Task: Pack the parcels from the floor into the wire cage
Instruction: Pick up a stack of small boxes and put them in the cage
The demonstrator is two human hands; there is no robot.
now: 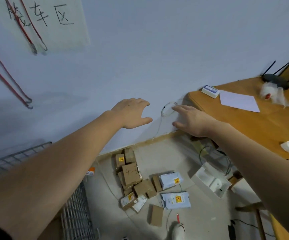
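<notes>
Two bare hands reach forward with nothing in them: the left hand [131, 113] and the right hand [189, 119] both have straight, spread fingers, well apart from any parcel. Far below and between the two hands, the brown cardboard parcels [130, 174] lie heaped on the pale concrete floor [188, 227], with two white plastic mailer bags bearing yellow stickers [175, 200] just beside them and one flat brown box [155, 216] lying nearer. Under the left forearm stands the grey wire cage [77, 213] (its inside is hidden by the arm, so I cannot tell what it holds). Beside the right hand runs the orange wooden table [254, 129], carrying a white sheet of paper [239, 101] and a small white box [210, 90].
</notes>
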